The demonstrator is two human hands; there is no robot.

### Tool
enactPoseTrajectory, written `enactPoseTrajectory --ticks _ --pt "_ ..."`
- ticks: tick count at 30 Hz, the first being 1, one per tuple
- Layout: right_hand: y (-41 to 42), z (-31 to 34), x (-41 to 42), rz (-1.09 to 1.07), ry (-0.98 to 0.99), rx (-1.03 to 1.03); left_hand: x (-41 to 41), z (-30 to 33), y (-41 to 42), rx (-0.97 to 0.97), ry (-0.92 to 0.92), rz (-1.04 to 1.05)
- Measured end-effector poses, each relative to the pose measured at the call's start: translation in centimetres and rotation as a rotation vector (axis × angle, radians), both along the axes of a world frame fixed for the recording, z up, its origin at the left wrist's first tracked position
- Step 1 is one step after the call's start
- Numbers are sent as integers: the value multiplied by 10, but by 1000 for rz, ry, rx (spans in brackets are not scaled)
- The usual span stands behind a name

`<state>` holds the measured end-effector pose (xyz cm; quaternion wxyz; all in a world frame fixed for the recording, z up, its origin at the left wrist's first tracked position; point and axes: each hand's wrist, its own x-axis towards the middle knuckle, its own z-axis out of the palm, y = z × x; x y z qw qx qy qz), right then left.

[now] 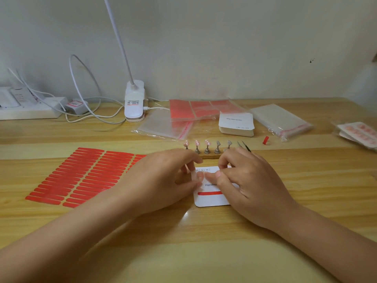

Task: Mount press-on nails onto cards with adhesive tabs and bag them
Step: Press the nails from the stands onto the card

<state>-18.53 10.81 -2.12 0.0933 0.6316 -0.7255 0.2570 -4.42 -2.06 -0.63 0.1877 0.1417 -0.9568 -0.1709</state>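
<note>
Lying flat on the wooden table (183, 231), a white card (212, 200) printed "Handma…" carries one red adhesive strip (210, 193) near its lower edge. Both hands meet just above the card's middle. The left hand (163, 180) pinches a small translucent tab (192, 173) between thumb and fingers. The right hand (251, 184) has its fingers curled, fingertips touching the same tab; whether it actually grips it cannot be told.

Just behind the card, a row of small stands (207, 149) holds pink press-on nails (196, 142) on the left three; the right two look bare. Tweezers (245, 147) lie beside the row's right end. Left of the hands lies a sheet of red adhesive strips (81, 174). Farther back: clear bags (163, 125), a stack of white cards (236, 123), another bag pack (281, 121), finished nail cards in bags (359, 133) at far right. A clip lamp (134, 101) and power strip (30, 109) stand near the wall.
</note>
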Motion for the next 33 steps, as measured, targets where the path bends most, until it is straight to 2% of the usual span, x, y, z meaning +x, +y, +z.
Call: enactPoseTrajectory --ticks 2,5,7,10,18,27,33 --pt "0 1 0 1 -14 1 -5 6 -5 64 75 -20" --pt "-1 0 0 11 -46 21 -21 12 -16 34 190 19" --pt "-1 0 -1 17 -49 41 -34 10 -21 67 170 56" --pt "0 0 -1 52 -39 46 -49 4 -24 232 118 69" --pt "0 -2 -4 100 -166 -91 -60 -10 -25 467 264 58" --pt "-3 3 -7 61 -257 -178 -59 -17 -27 517 317 -18" --pt "-14 23 -25 20 -196 -214 -60 -17 -28 507 315 -25"
